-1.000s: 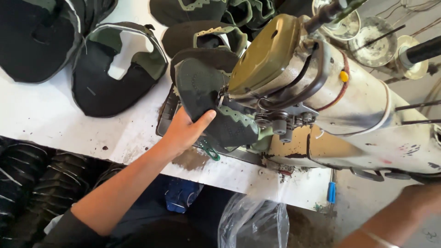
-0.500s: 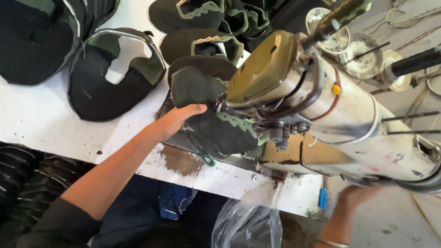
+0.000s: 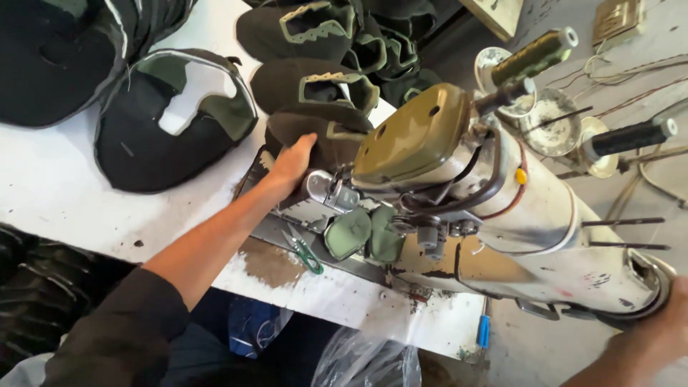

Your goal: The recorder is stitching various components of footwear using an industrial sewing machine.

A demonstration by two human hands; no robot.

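My left hand (image 3: 290, 165) reaches across the white table (image 3: 57, 193) and grips a dark olive shoe upper (image 3: 319, 129), which lies just left of the sewing machine head (image 3: 416, 136). Two small green fabric pieces (image 3: 362, 233) sit under the machine's needle area. My right hand (image 3: 663, 330) is at the bottom right edge, against the machine's handwheel (image 3: 648, 283). Only part of it shows, so its grip is unclear.
More olive uppers (image 3: 315, 29) are stacked at the back, and black-and-green uppers (image 3: 172, 118) lie to the left. Green-handled snips (image 3: 304, 252) rest on the machine bed. Thread spools (image 3: 534, 54) stand behind the machine. A plastic bag (image 3: 365, 362) hangs below the table edge.
My left hand has pulled the olive upper out from under the machine head and back toward the stack, uncovering the small green pieces. My right hand moved right to the handwheel.
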